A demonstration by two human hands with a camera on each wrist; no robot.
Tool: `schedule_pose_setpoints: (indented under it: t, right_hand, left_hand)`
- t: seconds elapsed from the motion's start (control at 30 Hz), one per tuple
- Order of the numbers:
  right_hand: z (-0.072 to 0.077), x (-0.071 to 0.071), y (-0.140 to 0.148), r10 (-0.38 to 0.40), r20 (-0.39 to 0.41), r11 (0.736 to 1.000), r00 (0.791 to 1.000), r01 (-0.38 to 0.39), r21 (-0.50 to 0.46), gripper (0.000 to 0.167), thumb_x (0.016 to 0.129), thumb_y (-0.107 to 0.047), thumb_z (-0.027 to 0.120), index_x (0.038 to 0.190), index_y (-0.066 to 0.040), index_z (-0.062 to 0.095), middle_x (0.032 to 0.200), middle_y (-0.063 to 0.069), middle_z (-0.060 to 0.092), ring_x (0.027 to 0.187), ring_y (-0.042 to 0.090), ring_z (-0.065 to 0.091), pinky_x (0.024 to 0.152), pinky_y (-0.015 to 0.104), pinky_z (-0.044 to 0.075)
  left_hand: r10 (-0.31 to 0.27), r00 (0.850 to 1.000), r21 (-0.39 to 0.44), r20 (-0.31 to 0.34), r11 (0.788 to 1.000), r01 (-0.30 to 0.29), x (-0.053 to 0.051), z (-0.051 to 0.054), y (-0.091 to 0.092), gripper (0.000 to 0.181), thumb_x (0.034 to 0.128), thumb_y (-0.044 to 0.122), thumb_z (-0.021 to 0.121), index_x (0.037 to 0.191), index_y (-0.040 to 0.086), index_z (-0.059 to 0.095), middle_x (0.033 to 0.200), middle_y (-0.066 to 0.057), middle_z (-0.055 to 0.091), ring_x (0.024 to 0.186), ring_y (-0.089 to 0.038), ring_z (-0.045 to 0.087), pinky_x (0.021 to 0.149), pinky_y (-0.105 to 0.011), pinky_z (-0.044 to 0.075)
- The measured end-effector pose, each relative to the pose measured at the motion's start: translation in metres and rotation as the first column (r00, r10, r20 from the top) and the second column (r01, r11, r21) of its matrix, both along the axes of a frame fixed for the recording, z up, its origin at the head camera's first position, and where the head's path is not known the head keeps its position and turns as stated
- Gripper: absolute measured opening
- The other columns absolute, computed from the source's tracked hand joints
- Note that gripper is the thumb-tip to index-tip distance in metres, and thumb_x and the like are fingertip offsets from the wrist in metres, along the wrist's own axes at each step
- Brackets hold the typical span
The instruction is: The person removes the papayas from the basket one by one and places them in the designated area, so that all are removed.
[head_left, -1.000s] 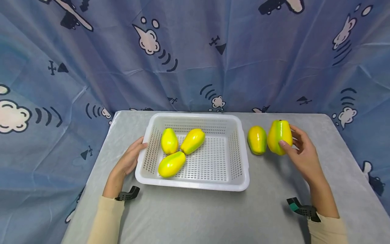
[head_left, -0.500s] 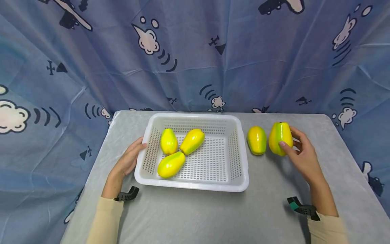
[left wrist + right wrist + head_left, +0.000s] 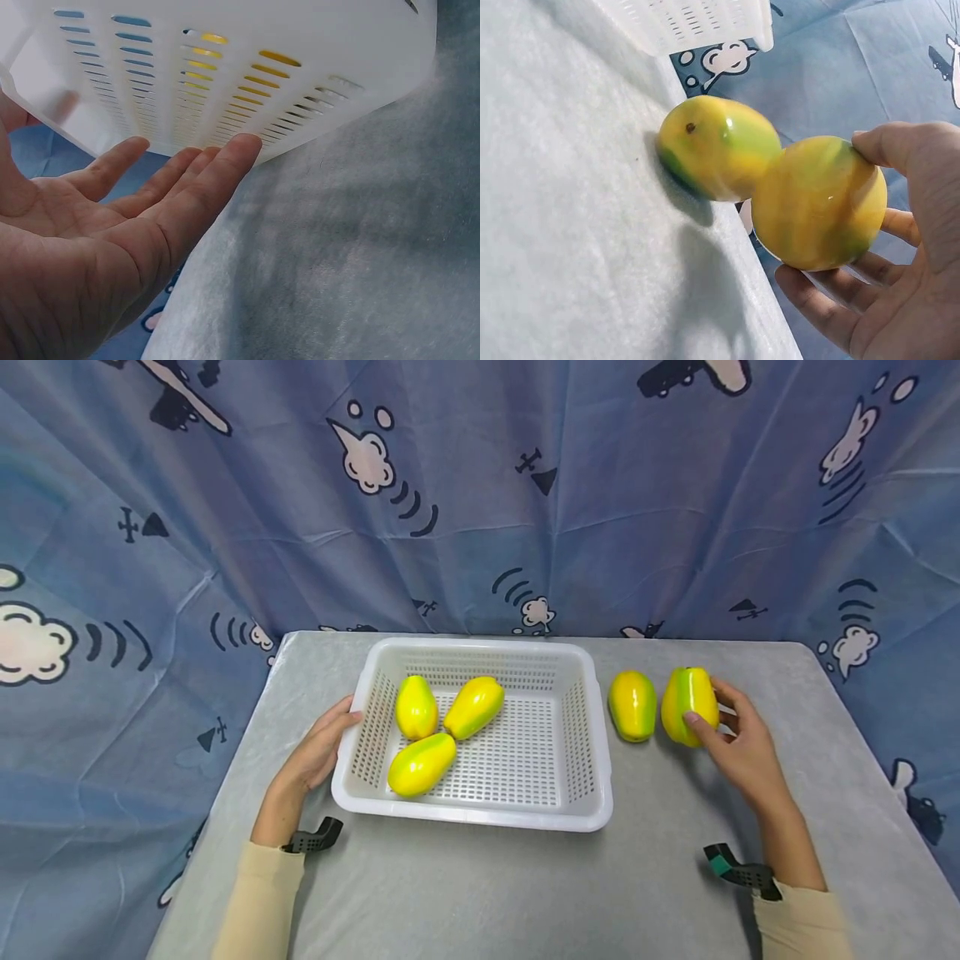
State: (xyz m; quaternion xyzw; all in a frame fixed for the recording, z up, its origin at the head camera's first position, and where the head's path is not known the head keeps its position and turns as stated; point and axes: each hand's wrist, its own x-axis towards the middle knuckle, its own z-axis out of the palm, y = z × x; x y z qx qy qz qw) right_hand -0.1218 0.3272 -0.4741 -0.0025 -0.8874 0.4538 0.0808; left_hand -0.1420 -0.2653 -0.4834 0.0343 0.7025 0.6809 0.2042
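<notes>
My left hand [image 3: 321,748] holds the left rim of a white perforated plastic basket [image 3: 480,817]. In the left wrist view, the thumb shows blurred through the rim, while the other fingers [image 3: 202,180] extend along the outer wall. Three yellow-green papayas lie in the basket's left half: one at the back [image 3: 417,707], one in the middle [image 3: 474,707] and one in front [image 3: 422,765]. Right of the basket, my right hand [image 3: 742,743] grips a papaya [image 3: 817,202] between thumb and fingers, slightly above the table. Another papaya [image 3: 632,706] rests between it and the basket.
The grey cloth-covered table [image 3: 480,893] carries everything. A blue patterned curtain [image 3: 480,510] hangs right behind its far edge. Black straps sit on both wrists.
My right hand has come slightly down and toward me with the papaya in its grip. The left hand, the basket and the other papayas stay where they were.
</notes>
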Motion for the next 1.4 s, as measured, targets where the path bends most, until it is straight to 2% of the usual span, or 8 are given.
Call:
schedule_pose_setpoints:
  t: [0.17, 0.3, 0.4, 0.6, 0.7, 0.83, 1.03, 1.4]
  right_hand:
    - [-0.004, -0.002, 0.002, -0.015, 0.023, 0.999, 1.0, 0.014, 0.051, 0.071, 0.104, -0.032, 0.068, 0.166, -0.02, 0.035, 0.165, 0.019, 0.043, 0.113, -0.017, 0.043, 0.084, 0.004, 0.039]
    - [-0.007, -0.003, 0.003, -0.031, 0.045, 0.996, 0.999, 0.028, 0.079, 0.072, 0.104, -0.036, 0.067, 0.166, -0.018, 0.034, 0.165, 0.02, 0.043, 0.116, -0.008, 0.044, 0.085, 0.007, 0.037]
    - [-0.009, -0.003, 0.002, -0.04, 0.053, 0.996, 0.998, 0.036, 0.086, 0.073, 0.104, -0.037, 0.067, 0.165, -0.016, 0.035, 0.164, 0.021, 0.044, 0.12, 0.003, 0.048, 0.087, 0.009, 0.037]
    - [-0.014, -0.005, 0.002, -0.038, 0.066, 0.995, 0.997, 0.031, 0.097, 0.073, 0.104, -0.037, 0.067, 0.165, -0.013, 0.035, 0.163, 0.023, 0.044, 0.13, 0.04, 0.053, 0.086, 0.01, 0.038]
    - [-0.016, -0.004, 0.002, -0.04, 0.085, 0.994, 0.996, 0.031, 0.107, 0.075, 0.105, -0.039, 0.065, 0.166, -0.011, 0.033, 0.162, 0.026, 0.044, 0.132, 0.048, 0.052, 0.082, 0.009, 0.037]
    - [-0.018, -0.004, 0.003, -0.051, 0.11, 0.992, 0.993, 0.037, 0.118, 0.076, 0.105, -0.043, 0.064, 0.165, -0.008, 0.032, 0.16, 0.029, 0.045, 0.131, 0.051, 0.053, 0.08, 0.008, 0.035]
    - [-0.02, -0.004, 0.002, -0.077, 0.126, 0.99, 0.989, 0.06, 0.129, 0.076, 0.105, -0.045, 0.062, 0.163, -0.005, 0.034, 0.16, 0.029, 0.045, 0.132, 0.052, 0.053, 0.08, 0.013, 0.036]
    - [-0.025, -0.006, 0.002, -0.067, 0.105, 0.989, 0.992, 0.052, 0.137, 0.07, 0.106, -0.04, 0.062, 0.164, -0.007, 0.038, 0.16, 0.03, 0.046, 0.132, 0.054, 0.055, 0.078, 0.009, 0.035]
  left_hand:
    - [-0.002, 1.0, 0.007, -0.002, 1.0, 0.002, 0.0, 0.001, 0.0, 0.063, 0.1135, 0.028, 0.036, 0.17, 0.01, 0.015, 0.165, -0.032, 0.034, 0.141, -0.042, 0.051, 0.101, -0.043, 0.056]
    - [-0.003, 1.0, 0.006, -0.001, 1.0, 0.003, -0.001, 0.0, 0.0, 0.064, 0.1136, 0.028, 0.037, 0.171, 0.011, 0.015, 0.166, -0.031, 0.034, 0.143, -0.044, 0.049, 0.101, -0.043, 0.056]
    - [-0.003, 1.0, 0.004, -0.001, 1.0, 0.003, -0.002, -0.001, 0.0, 0.064, 0.1137, 0.028, 0.037, 0.171, 0.012, 0.014, 0.166, -0.031, 0.034, 0.145, -0.046, 0.047, 0.102, -0.043, 0.056]
    - [-0.003, 1.0, 0.002, -0.001, 1.0, 0.003, -0.001, -0.002, -0.001, 0.064, 0.1137, 0.029, 0.037, 0.171, 0.012, 0.014, 0.167, -0.03, 0.034, 0.145, -0.044, 0.047, 0.102, -0.039, 0.056]
    - [-0.006, 1.0, 0.006, 0.0, 1.0, 0.006, -0.001, -0.002, -0.001, 0.064, 0.1137, 0.029, 0.037, 0.171, 0.012, 0.015, 0.166, -0.031, 0.034, 0.144, -0.042, 0.049, 0.101, -0.039, 0.056]
    - [-0.008, 1.0, 0.008, 0.001, 1.0, 0.008, -0.001, -0.003, -0.002, 0.064, 0.1136, 0.03, 0.038, 0.171, 0.011, 0.016, 0.166, -0.031, 0.035, 0.143, -0.042, 0.05, 0.101, -0.041, 0.056]
    - [-0.005, 1.0, 0.004, 0.002, 1.0, 0.005, -0.001, -0.003, -0.001, 0.064, 0.1132, 0.029, 0.038, 0.171, 0.012, 0.015, 0.166, -0.031, 0.034, 0.146, -0.047, 0.046, 0.103, -0.044, 0.055]
    - [0.004, 1.0, 0.001, 0.003, 1.0, -0.004, 0.0, -0.003, -0.002, 0.064, 0.1134, 0.029, 0.038, 0.171, 0.012, 0.016, 0.167, -0.03, 0.034, 0.145, -0.044, 0.047, 0.102, -0.039, 0.056]
